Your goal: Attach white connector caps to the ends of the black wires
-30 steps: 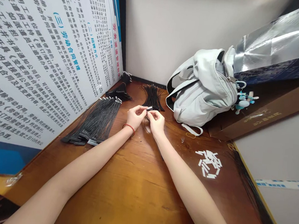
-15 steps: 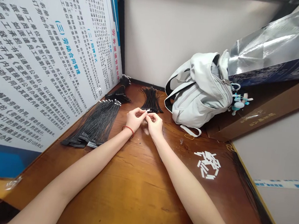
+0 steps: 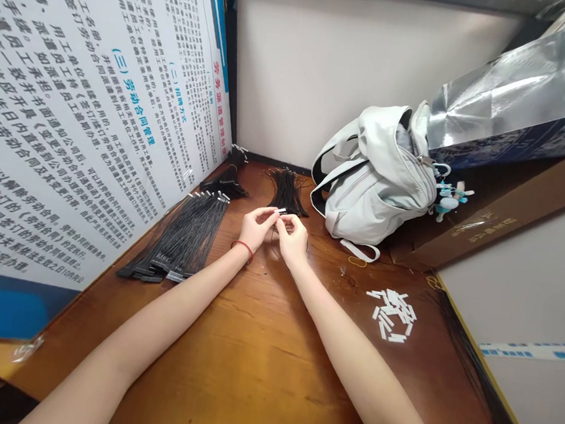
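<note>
My left hand (image 3: pixel 257 228), with a red string on its wrist, and my right hand (image 3: pixel 291 240) meet at the middle of the wooden table (image 3: pixel 251 341). Their fingertips pinch a small white connector (image 3: pixel 281 210) with thin black wires hanging from it; the fingers hide most of it. Just beyond lies a loose bundle of black wires (image 3: pixel 288 193). To the left of my left hand lie several flat rows of black wires with white connectors (image 3: pixel 186 238). A smaller black bundle (image 3: pixel 226 182) sits in the far corner.
A pale grey backpack (image 3: pixel 374 177) stands right of the wires, before a silver bag (image 3: pixel 512 100) on a brown cardboard box (image 3: pixel 490 214). Several white strips (image 3: pixel 392 314) lie on the table's right. A printed poster (image 3: pixel 84 102) leans along the left side.
The view has tilted slightly and the scene sits a little lower. My hands stay together, with the white connector still pinched between their fingertips.
</note>
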Tool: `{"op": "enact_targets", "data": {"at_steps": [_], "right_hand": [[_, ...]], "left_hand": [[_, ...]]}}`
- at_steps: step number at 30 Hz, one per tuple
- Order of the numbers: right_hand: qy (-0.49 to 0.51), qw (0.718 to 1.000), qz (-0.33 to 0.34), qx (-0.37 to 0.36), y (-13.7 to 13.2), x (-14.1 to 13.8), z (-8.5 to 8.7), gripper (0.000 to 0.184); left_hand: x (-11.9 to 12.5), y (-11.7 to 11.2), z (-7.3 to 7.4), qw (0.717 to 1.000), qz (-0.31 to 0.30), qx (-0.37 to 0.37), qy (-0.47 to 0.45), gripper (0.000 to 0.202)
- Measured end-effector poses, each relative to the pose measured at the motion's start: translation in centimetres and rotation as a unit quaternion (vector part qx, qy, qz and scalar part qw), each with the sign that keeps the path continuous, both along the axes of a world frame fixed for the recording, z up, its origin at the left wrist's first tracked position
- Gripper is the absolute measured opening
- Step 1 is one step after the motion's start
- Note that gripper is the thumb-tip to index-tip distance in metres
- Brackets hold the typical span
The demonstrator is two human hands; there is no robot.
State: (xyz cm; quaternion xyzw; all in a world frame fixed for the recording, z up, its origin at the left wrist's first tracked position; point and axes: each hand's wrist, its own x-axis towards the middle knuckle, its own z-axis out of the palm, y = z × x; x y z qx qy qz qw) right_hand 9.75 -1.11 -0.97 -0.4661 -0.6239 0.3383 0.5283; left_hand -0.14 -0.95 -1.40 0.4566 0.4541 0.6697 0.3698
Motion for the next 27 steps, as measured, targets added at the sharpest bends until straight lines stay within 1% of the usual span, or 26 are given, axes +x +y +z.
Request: {"op": "enact_targets", "data": {"at_steps": [3,6,9,12,14,15,18,22,25,27], "right_hand": [[-0.095,0.995,-0.016,0.022,-0.1,0.4,1.0,0.013],[-0.236,0.971,-0.014,0.024,-0.9,1.6,2.0,0.011],[-0.369,0.929,-0.004,0.01,-3.4,3.5,2.9,0.01],[-0.444,0.896,-0.004,-0.014,-7.1,5.5,3.2,0.011],[-0.454,0.89,0.007,-0.04,-9.4,6.5,3.1,0.012],[-0.447,0.893,0.01,-0.047,-10.3,6.9,3.0,0.011],[-0.392,0.918,0.011,-0.05,-11.9,7.6,2.4,0.012],[-0.309,0.949,0.03,-0.059,-12.1,8.3,2.1,0.012],[-0.269,0.959,0.047,-0.08,-11.8,8.7,2.4,0.015],[-0.259,0.959,0.049,-0.101,-11.6,8.8,2.7,0.015]], "left_hand": [[-0.1,0.2,-0.1,1.0,-0.009,-0.01,-0.016,0.023],[-0.3,0.5,-0.2,0.994,0.011,-0.039,-0.098,0.025],[-0.3,0.6,0.0,0.98,0.028,-0.078,-0.18,0.024],[-0.3,0.6,0.3,0.974,0.038,-0.096,-0.201,0.021],[-0.3,0.5,0.4,0.973,0.048,-0.098,-0.204,0.019],[-0.3,0.5,0.4,0.973,0.054,-0.096,-0.204,0.019],[-0.4,0.4,0.3,0.973,0.072,-0.09,-0.201,0.021],[-0.6,0.4,0.1,0.973,0.081,-0.088,-0.197,0.023],[-0.6,0.3,0.3,0.974,0.083,-0.087,-0.194,0.023],[-0.5,0.2,0.5,0.974,0.082,-0.086,-0.194,0.023]]}}
